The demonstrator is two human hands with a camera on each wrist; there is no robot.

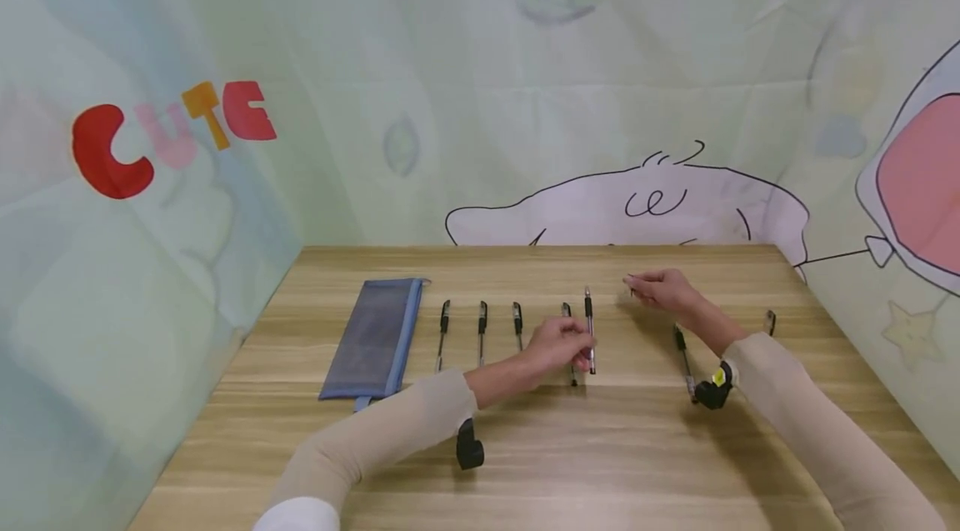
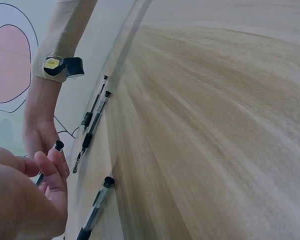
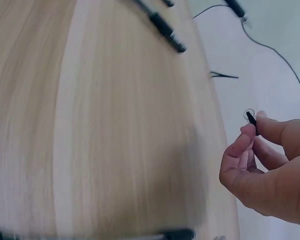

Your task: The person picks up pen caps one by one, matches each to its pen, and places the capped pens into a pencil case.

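My left hand (image 1: 558,343) grips a pen (image 1: 588,306) with a black grip section, its tip end pointing to the back of the table. Under that hand lies another pen (image 1: 573,377), partly hidden by the fingers. To the right and farther back, my right hand (image 1: 663,291) is raised above the table. Between its thumb and fingertips it pinches a small pen cap (image 3: 252,119), clear with a black clip. In the left wrist view, the held pen's black end (image 2: 59,145) shows above the curled left fingers.
Left of my hands lie three pens in a row, one of them a pen (image 1: 445,318). A blue mesh zip pouch (image 1: 375,339) lies at the far left. One pen (image 1: 684,360) rests by the right wrist, another (image 1: 770,321) beyond the right forearm. Printed curtains surround the wooden table (image 1: 600,456).
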